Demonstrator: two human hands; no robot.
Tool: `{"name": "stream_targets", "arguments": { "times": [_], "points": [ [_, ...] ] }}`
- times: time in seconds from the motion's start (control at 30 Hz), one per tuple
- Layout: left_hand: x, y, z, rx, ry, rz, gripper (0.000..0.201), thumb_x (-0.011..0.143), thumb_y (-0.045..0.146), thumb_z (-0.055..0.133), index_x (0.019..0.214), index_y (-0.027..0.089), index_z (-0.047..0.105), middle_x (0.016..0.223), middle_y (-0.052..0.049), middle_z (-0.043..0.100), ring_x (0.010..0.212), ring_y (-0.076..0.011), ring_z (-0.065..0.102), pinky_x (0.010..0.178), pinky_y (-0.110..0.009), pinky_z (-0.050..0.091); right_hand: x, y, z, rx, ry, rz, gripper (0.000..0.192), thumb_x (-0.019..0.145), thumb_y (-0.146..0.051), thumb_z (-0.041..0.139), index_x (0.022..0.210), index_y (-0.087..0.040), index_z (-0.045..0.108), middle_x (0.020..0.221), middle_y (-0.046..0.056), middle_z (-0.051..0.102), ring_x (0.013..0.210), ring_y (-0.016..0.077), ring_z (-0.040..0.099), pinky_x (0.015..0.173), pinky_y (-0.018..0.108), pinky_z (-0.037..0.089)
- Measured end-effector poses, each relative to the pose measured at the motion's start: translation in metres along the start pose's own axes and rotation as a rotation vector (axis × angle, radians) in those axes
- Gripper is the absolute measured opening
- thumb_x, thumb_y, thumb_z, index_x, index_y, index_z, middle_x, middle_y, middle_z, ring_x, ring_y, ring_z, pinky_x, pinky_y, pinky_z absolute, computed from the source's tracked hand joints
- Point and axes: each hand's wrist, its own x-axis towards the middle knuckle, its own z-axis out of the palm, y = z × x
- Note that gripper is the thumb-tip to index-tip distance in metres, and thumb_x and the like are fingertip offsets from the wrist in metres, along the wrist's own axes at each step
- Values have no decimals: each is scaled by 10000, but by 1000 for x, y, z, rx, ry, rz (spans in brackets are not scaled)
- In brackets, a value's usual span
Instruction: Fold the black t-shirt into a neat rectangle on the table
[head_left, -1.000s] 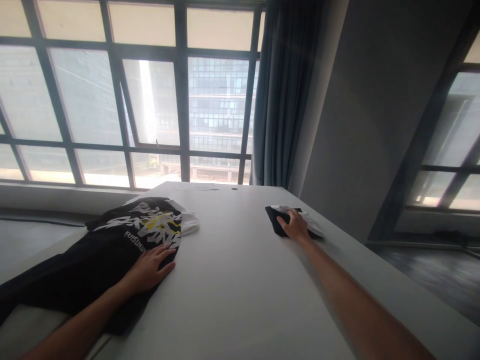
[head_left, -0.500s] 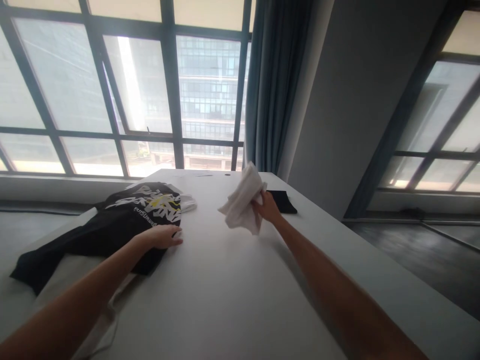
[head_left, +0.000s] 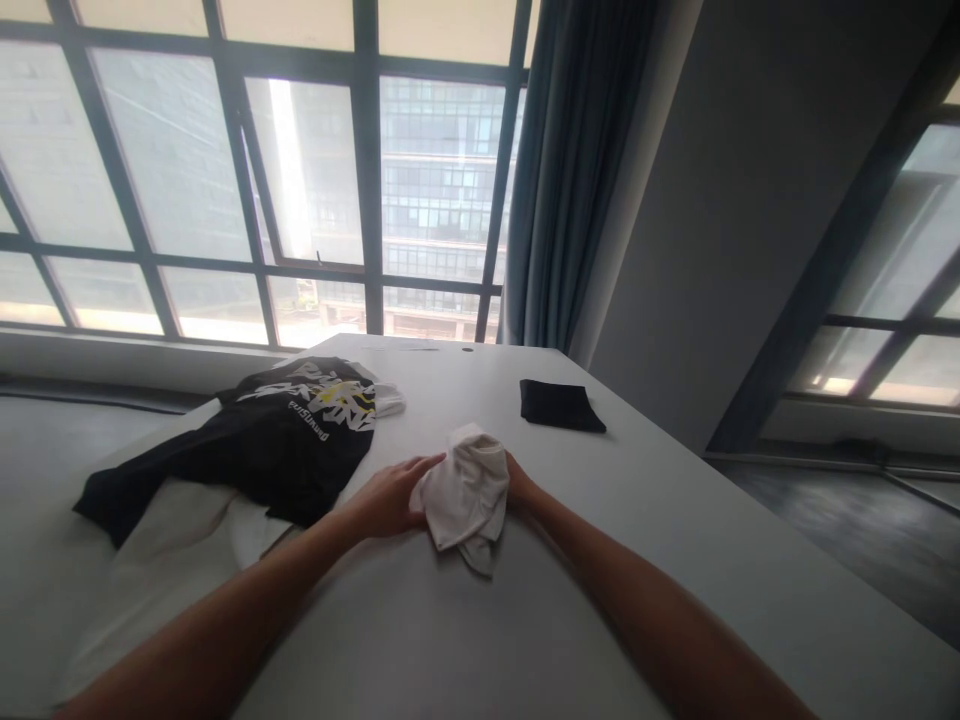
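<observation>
A crumpled white cloth (head_left: 469,490) is between my two hands, low over the white table (head_left: 450,640); its exact kind does not show. My left hand (head_left: 394,497) grips its left edge, fingers on the upper side and thumb below. My right hand (head_left: 519,484) is closed on the cloth's right side, with most of its fingers hidden behind the fabric. To the left, a black T-shirt (head_left: 262,450) with white and yellow lettering lies spread out over pale fabric (head_left: 176,535).
A folded black cloth (head_left: 562,406) lies near the table's right edge. A small dark disc (head_left: 467,350) is at the far end. Beyond stand large windows (head_left: 442,180), a blue-grey curtain (head_left: 570,180) and a grey pillar (head_left: 720,220).
My right hand has brought the white cloth down and nearer. My left hand has moved right from beside the black T-shirt and taken hold of the cloth. The view has turned slightly left.
</observation>
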Motion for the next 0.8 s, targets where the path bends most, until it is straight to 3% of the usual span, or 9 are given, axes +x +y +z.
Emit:
{"name": "stream_targets", "arguments": {
  "times": [0.13, 0.2, 0.33, 0.43, 0.5, 0.57, 0.8],
  "points": [
    [3, -1, 2, 12, 106, -8, 359, 794, 248, 550, 1132, 215, 668, 994, -86, 730, 869, -239, 678, 795, -322, 485, -3, -15, 16, 213, 58, -113, 250, 779, -431, 651, 813, -193, 582, 842, 30, 630, 816, 202, 571, 741, 310, 494],
    [5, -5, 3, -81, 209, -97, 222, 846, 278, 498, 950, 187, 672, 782, -63, 709, 709, -207, 656, 683, -294, 472, -7, -22, 19, 295, 30, -111, 360, 814, -517, 619, 953, -187, 581, 888, 40, 636, 816, 198, 582, 732, 312, 499],
    [7, -11, 6, -404, 341, -194, 364, 919, 481, 453, 837, 163, 611, 614, -17, 624, 551, -160, 576, 535, -248, 414, -18, -35, 25, 185, -89, -250, 576, 804, -623, 646, 1167, -190, 539, 1047, 74, 632, 917, 219, 596, 816, 345, 491],
    [7, -10, 6, -396, 329, -146, 399, 885, 527, 509, 764, 158, 600, 635, -22, 631, 587, -161, 568, 548, -248, 414, -21, -41, 32, -42, 68, -378, 459, 801, -597, 681, 1022, -202, 608, 1034, 74, 621, 939, 222, 566, 871, 358, 463],
    [7, -8, 5, -361, 304, -91, 360, 880, 488, 523, 776, 159, 625, 702, -38, 671, 642, -173, 589, 590, -255, 440, -21, -43, 34, -128, 184, -397, 394, 883, -595, 576, 812, -208, 601, 897, 59, 606, 856, 206, 545, 826, 347, 459],
    [7, -7, 2, -340, 295, -53, 322, 872, 448, 531, 779, 162, 646, 733, -52, 692, 671, -185, 606, 608, -261, 458, -20, -44, 32, -152, 241, -382, 462, 946, -595, 459, 696, -217, 552, 790, 48, 576, 781, 192, 528, 776, 330, 453],
    [7, -21, -16, -369, 445, -133, 313, 828, 426, 535, 690, 161, 627, 602, -49, 664, 579, -179, 622, 574, -255, 462, -15, -46, 18, -109, 413, -293, 504, 957, -612, 377, 665, -215, 480, 711, 19, 550, 677, 151, 495, 681, 270, 425]
  ]
}}
